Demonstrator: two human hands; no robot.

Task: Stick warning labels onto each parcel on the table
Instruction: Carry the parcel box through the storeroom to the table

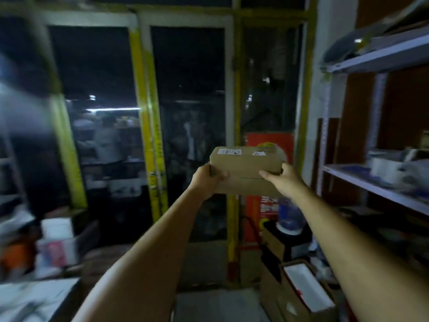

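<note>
Forearms (148,252): two bare arms stretch up from the bottom edge and converge on the parcel.
Left grip (207,180): closed round the parcel's left end, thumb lying on the near face.
Right grip (278,178): clasps the right end, thumb flat along the near face; the fingers behind are hidden.
Parcel (246,168): held in mid-air between both grips. It is a matte brown cardboard box, flat and rectangular, with a straight seam across the near face.
Parcel top: carries a white printed label (228,151), a smaller sticker (258,153) and a yellowish patch at the far edge.
Edges: the grey metal shelf (380,189) runs close beside the right forearm.
Beyond: yellow-framed glass doors (148,135), dark and reflective.
Open room: free air above and left of the parcel.
Floor, right: an open carton (306,289) with white foam lining.
Counter (34,298): pale corner at lower left, blurred.
</note>
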